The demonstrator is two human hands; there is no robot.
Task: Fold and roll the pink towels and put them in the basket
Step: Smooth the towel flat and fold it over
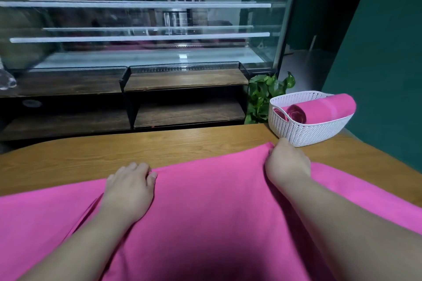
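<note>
Head view, frame centre: pinching far edge of flat pink cloth towel (205, 201) with curled fingers of left hand (130, 187) and right hand (286, 163); pull edge taut, match corners squarely.

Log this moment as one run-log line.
stage: folding | left hand: grips pink towel far edge | right hand: grips its far corner | white basket: one rolled pink towel inside
</note>
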